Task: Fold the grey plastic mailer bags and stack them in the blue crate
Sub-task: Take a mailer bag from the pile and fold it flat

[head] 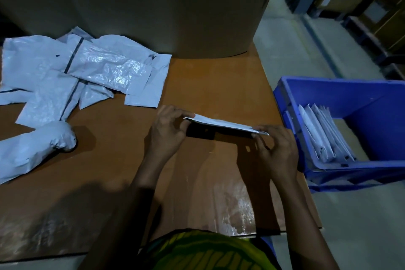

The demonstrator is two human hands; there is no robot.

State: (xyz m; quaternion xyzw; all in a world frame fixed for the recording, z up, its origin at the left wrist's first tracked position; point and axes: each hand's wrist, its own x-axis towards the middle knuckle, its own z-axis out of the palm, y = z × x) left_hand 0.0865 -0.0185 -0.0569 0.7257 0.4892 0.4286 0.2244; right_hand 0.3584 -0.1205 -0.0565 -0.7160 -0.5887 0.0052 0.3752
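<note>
A folded grey mailer bag hangs edge-on a little above the brown table. My left hand pinches its left end and my right hand pinches its right end. Several unfolded grey mailer bags lie in a loose heap at the table's back left. A blue crate stands to the right of the table, below its level. Several folded bags stand on edge inside it, leaning against its near left wall.
A large cardboard box stands at the back of the table behind the heap. A bulging grey bag lies at the left edge. Shelving racks line the floor at the far right.
</note>
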